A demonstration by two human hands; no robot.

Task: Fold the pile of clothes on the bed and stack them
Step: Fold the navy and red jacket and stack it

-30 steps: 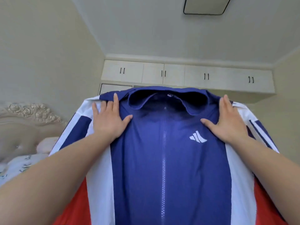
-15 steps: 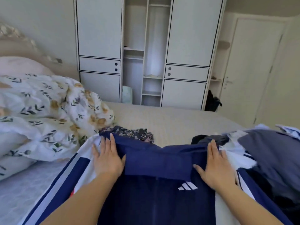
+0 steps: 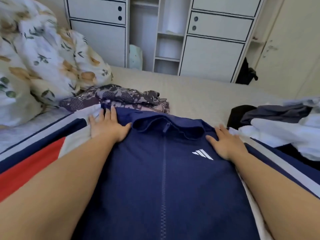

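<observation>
Beyond both hands, left (image 3: 107,126) and right (image 3: 225,144), spread flat on the jacket (image 3: 164,170), a beige bed (image 3: 199,94) meets white wardrobes (image 3: 213,54).

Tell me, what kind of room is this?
Most likely a bedroom: a beige bed fills the middle, a bunched floral white duvet lies on it, and a tall white wardrobe with doors and open shelves stands behind.

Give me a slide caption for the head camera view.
Both hands press a navy track jacket flat on the bed.
</observation>
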